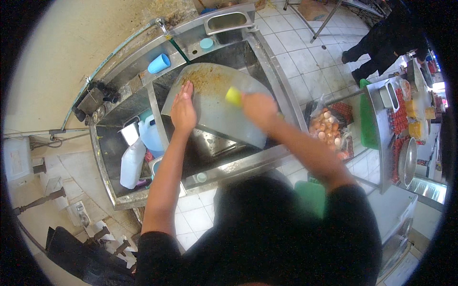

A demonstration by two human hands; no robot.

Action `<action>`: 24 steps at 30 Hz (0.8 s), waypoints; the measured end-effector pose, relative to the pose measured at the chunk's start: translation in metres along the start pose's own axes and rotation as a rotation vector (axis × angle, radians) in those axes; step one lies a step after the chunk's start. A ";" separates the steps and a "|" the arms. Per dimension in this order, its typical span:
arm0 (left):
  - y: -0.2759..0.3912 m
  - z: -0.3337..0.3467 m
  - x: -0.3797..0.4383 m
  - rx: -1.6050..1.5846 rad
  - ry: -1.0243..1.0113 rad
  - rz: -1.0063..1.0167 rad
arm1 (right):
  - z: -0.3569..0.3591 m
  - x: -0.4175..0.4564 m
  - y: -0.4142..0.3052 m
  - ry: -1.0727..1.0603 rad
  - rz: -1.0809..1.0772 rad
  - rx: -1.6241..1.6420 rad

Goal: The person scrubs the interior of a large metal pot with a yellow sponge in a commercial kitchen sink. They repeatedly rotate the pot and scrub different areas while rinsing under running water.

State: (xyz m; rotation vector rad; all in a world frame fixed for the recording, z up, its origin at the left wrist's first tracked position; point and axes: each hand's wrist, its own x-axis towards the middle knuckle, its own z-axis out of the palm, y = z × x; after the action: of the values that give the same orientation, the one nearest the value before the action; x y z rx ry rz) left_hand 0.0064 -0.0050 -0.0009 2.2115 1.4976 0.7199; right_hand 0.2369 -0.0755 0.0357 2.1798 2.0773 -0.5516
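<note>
A large pale, translucent board or sheet (222,107) with brown grime along its far edge lies tilted across the right basin of a stainless steel sink (250,162). My left hand (184,107) rests flat on its left part, near the grime. My right hand (259,109), blurred, is over the right part of the sheet and grips a yellow-green sponge or scrubber (233,96). Whether the sponge touches the sheet cannot be told. Under the sheet's near edge, the wet basin floor shows.
The left basin holds a white plastic jug (132,162) and a blue-tinted jug (151,136). A blue cup (159,63) lies on the back ledge beside the faucet (162,26). Bagged eggs (323,128) are right of the sink. Another person (386,39) stands at the upper right.
</note>
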 end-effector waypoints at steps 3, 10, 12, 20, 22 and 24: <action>0.002 -0.003 -0.002 0.002 -0.004 -0.008 | 0.014 -0.021 -0.013 -0.085 -0.103 -0.013; 0.002 -0.002 -0.002 0.000 0.015 0.006 | 0.015 -0.032 -0.019 0.106 -0.125 -0.089; 0.005 -0.003 0.000 -0.007 0.007 -0.008 | 0.010 -0.013 -0.017 0.107 -0.191 -0.106; 0.000 -0.009 0.005 -0.010 -0.024 -0.022 | 0.018 -0.046 -0.039 -0.021 -0.200 0.033; -0.008 -0.013 0.010 -0.028 -0.019 -0.023 | 0.026 -0.021 -0.015 0.021 -0.140 0.026; -0.016 -0.011 0.012 0.001 -0.038 -0.059 | 0.025 0.018 0.041 0.150 0.113 0.115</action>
State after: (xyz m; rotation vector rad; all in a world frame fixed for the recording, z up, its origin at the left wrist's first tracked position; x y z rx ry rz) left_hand -0.0084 0.0125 0.0015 2.1596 1.5379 0.6554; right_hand 0.2723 -0.0689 -0.0007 2.4572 2.0213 -0.5235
